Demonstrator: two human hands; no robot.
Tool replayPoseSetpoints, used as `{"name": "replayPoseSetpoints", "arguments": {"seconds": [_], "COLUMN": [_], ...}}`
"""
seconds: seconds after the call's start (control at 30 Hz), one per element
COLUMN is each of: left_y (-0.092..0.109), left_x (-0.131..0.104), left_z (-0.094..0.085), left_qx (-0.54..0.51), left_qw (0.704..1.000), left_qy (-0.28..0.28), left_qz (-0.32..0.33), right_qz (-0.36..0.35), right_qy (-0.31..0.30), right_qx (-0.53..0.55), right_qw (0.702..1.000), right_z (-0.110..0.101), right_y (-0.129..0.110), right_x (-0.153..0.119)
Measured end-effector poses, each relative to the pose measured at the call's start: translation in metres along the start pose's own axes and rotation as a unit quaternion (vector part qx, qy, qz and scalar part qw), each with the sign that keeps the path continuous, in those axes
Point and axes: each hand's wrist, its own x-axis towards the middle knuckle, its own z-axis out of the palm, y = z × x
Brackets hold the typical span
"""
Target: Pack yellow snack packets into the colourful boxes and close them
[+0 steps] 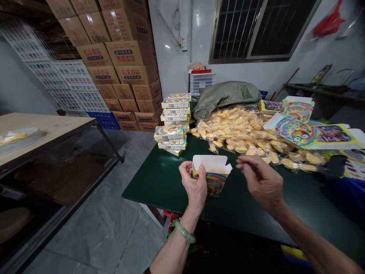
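My left hand (195,186) grips a small printed carton (214,184), thumb on its front face. The carton stands upright with its white top flaps raised; its inside is hidden. Just right of it, my right hand (264,180) hovers over the table with loosely bent fingers, apart from the carton, and nothing shows in it. Beyond both hands lies a heap of yellow, clear-wrapped pieces (234,127). Flattened and part-folded printed cartons (319,137) lie at the right of the heap.
On the green table (168,179), closed printed boxes (170,133) are stacked at the left. A grey-green sack (228,97) and a white basket (202,82) stand behind the heap. Brown cardboard boxes (128,74) rise along the wall. Another table (57,131) is at far left.
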Motion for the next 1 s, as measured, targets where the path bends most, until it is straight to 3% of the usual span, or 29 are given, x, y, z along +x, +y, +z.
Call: {"name": "replayPoseSetpoints", "arguments": {"seconds": [0.07,0.13,0.2,0.3,0.4,0.5,0.57,0.67,0.87,1.0], "left_y": [-0.002,-0.004,-0.006,-0.009,-0.012,-0.015,-0.015,-0.016,-0.017,-0.012], "left_x": [-0.004,-0.006,-0.006,-0.003,0.001,0.008,0.012,0.018,0.015,0.017], "left_z": [0.001,0.0,-0.001,-0.005,-0.009,-0.013,-0.016,-0.021,-0.026,-0.025], "left_qx": [0.021,0.024,0.025,0.011,-0.029,-0.081,-0.109,-0.099,-0.13,-0.107], "left_qw": [0.999,0.999,0.998,0.996,0.997,0.994,0.986,0.976,0.966,0.965], "left_qy": [0.009,0.014,0.01,-0.021,-0.048,-0.074,-0.123,-0.196,-0.213,-0.225], "left_qz": [0.024,0.042,0.064,0.088,0.052,0.002,-0.022,0.007,0.071,0.085], "right_qz": [0.15,0.247,0.295,0.336,0.338,0.321,0.309,0.301,0.258,0.222], "right_qy": [-0.011,-0.078,-0.113,-0.151,-0.174,-0.132,-0.096,-0.054,-0.09,-0.114], "right_qx": [0.107,0.232,0.312,0.354,0.348,0.346,0.366,0.377,0.405,0.355], "right_qw": [0.983,0.938,0.896,0.86,0.857,0.872,0.872,0.874,0.873,0.901], "right_z": [-0.001,0.004,0.01,0.016,0.019,0.025,0.03,0.035,0.032,0.031], "right_y": [0.011,0.02,0.027,0.031,0.029,0.027,0.026,0.028,0.039,0.046], "right_x": [-0.01,-0.013,-0.01,0.003,0.012,0.012,0.01,0.007,-0.001,-0.005]}}
